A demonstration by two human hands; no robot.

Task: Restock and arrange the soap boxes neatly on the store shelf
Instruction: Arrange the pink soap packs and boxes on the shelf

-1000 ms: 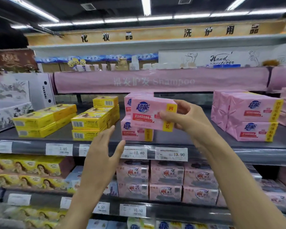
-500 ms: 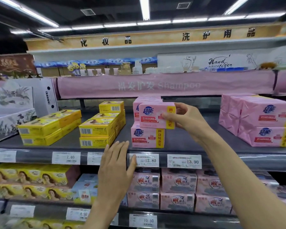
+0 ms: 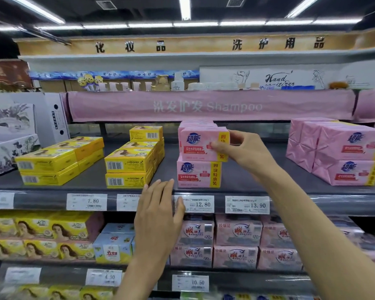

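Note:
My right hand [image 3: 245,150] grips the right end of a pink soap box [image 3: 198,144], thumb on its front face, holding it on top of another pink soap box [image 3: 198,174] that stands at the front of the grey shelf [image 3: 258,180]. More pink boxes sit behind the upper one. My left hand [image 3: 158,215] is raised with fingers straight in front of the shelf's price rail, just below and left of the lower pink box, holding nothing.
Yellow soap boxes [image 3: 128,163] are stacked left of the pink pile, with a further yellow stack [image 3: 52,161] beyond. Larger pink packs [image 3: 342,150] stand at the right. Price tags [image 3: 247,204] line the rail. Lower shelves hold pink, blue and yellow packs.
My right hand has carried the pink box back and down onto the lower pink box. My left hand has risen toward the shelf edge.

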